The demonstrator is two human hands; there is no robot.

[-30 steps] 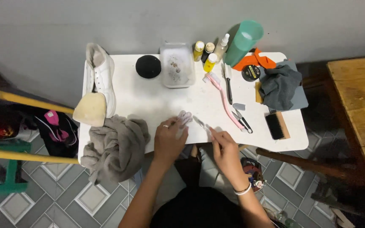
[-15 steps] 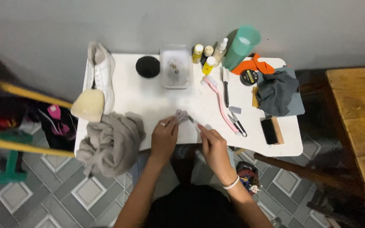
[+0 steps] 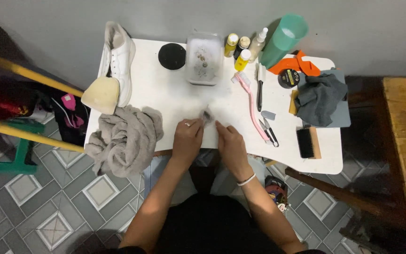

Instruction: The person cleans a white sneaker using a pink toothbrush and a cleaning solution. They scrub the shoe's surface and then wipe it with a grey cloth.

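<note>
Both hands meet at the near edge of the white table [image 3: 175, 101]; the left hand [image 3: 187, 138] is curled with fingertips pinched on a small grey item [image 3: 207, 115], too small to identify; the right hand [image 3: 230, 141] lies just beside it, fingers bent toward the same item, though whether they actually grip it cannot be told.

The item sits at 12 o'clock from the two hands, between their fingertips; it appears to stand roughly upright, long axis running 12 to 6; the left hand is the nearer and holds it.

At 9 o'clock from the hands, a crumpled grey towel [image 3: 123, 138], soft and deeply folded, hangs over the table edge; at 11 o'clock, a white shoe [image 3: 117, 59] with smooth upper, and a cream-coloured sponge [image 3: 101, 94], rounded and matte.

At 12 o'clock, a clear plastic tub [image 3: 204, 59], rectangular, with specks inside; beside it a flat black disc [image 3: 172, 56].

At 2 o'clock, a pink brush [image 3: 252, 106], slender, long axis 11 to 5; further right, a dark grey cloth [image 3: 319, 96], rumpled.
</note>
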